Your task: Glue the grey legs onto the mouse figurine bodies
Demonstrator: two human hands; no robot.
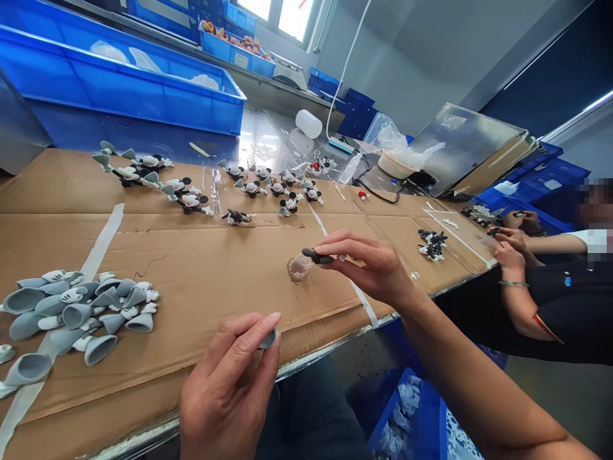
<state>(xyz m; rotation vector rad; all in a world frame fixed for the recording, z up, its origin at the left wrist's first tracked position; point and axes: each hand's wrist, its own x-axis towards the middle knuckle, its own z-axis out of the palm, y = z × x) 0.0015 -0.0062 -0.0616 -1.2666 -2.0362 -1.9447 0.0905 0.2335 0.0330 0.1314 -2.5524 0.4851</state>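
My left hand [234, 383] is closed at the near edge of the cardboard, thumb and fingers pinching a small grey piece [268, 339]; most of it is hidden. My right hand [366, 263] pinches a black figurine part [317, 257] at the fingertips, with a bit of white showing under the fingers. That part is held right at the mouth of a small clear jar [299, 268] standing on the cardboard; whether they touch I cannot tell. To the left lies a pile of grey cone pieces [79, 314] with white gloved hands attached.
Several black-and-white mouse figurines [191, 202] stand along the back of the cardboard [211, 268]. Black figurine parts [432, 244] lie at right, near a co-worker's hands [510, 246]. Behind are a large blue bin [143, 96], a basket [396, 165] and a metal box [472, 144].
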